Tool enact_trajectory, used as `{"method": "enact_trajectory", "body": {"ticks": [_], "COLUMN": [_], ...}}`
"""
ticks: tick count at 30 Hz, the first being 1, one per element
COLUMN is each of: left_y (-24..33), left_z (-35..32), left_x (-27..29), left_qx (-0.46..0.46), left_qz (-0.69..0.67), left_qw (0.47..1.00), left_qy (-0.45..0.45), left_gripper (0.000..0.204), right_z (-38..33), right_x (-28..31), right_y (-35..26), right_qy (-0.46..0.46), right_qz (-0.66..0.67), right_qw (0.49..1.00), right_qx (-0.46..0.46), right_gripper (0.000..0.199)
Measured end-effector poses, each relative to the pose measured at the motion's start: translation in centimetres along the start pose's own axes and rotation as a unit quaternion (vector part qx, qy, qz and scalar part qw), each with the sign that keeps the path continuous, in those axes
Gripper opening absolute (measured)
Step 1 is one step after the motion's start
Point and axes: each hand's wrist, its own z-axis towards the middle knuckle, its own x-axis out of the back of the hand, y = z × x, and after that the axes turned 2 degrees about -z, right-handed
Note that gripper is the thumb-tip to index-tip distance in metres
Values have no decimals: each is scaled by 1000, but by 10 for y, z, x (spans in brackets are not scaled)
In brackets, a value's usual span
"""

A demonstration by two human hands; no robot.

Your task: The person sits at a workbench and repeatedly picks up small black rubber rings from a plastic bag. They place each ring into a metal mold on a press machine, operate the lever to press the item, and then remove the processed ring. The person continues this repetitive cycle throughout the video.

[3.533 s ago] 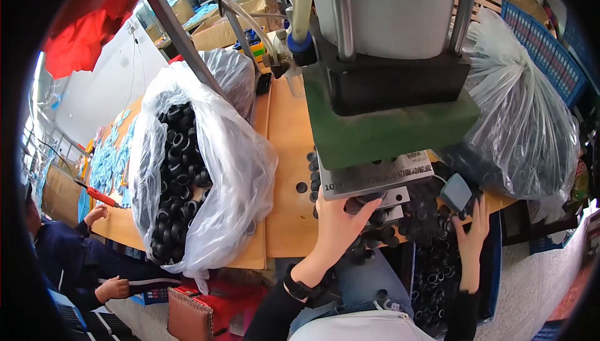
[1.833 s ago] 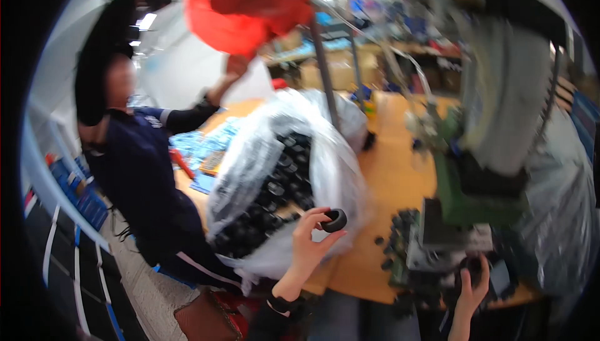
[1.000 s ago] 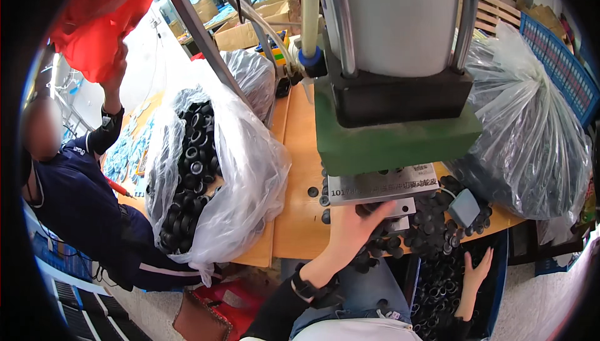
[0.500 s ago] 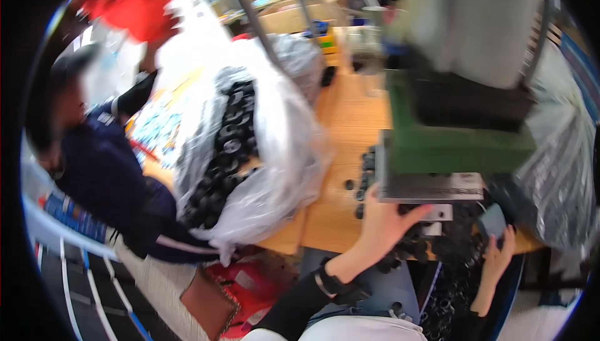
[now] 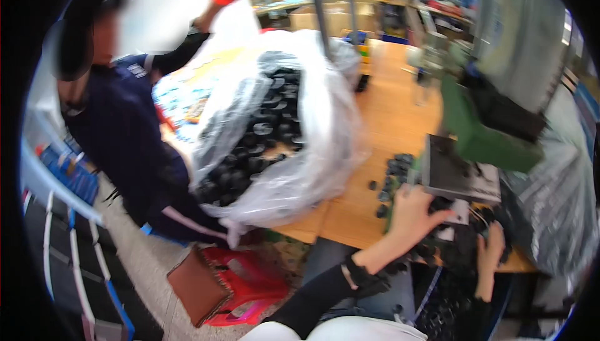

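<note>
My left hand [image 5: 412, 216] is at the left side of a green bench press, against its grey metal block [image 5: 459, 172]. Its thumb stretches away from the fingers, pointing right under the block; the fingertips are partly hidden. Beside the lower right of the block is my right hand [image 5: 492, 247], among small black round parts [image 5: 462, 250]. Its fingers are drawn together and blurred, and what they hold cannot be made out. A pale plate [image 5: 460, 212] juts out below the block between my hands. More black parts [image 5: 399, 169] lie on the table left of the press.
A large clear plastic bag [image 5: 337, 172] of black parts sits on the wooden table [image 5: 350, 216] to the left. Another full bag [image 5: 559, 210] stands at the right. At far left a person in dark clothing [image 5: 125, 135] stands by a red stool [image 5: 250, 278] with a brown cushion [image 5: 197, 288].
The whole view has swung, so the scene sits farther right and tilts. My right hand has moved in from a grey-blue piece toward the black parts under the block. My left hand stays by the press.
</note>
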Motion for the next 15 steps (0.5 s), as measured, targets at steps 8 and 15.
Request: {"method": "enact_trajectory", "body": {"ticks": [8, 15], "left_y": [6, -36], "left_z": [-1, -61], "left_x": [21, 116], "left_qx": [-1, -45], "left_qz": [-53, 8], "left_qw": [997, 998], "left_qy": [-63, 52], "left_gripper": [63, 47], "right_z": [1, 8], "right_x": [7, 14], "right_y": [-19, -38], "right_qy": [-76, -61], "right_qz": [-56, 121], "right_qw": [992, 986], "right_qx": [-89, -92], "right_gripper": [50, 46]}}
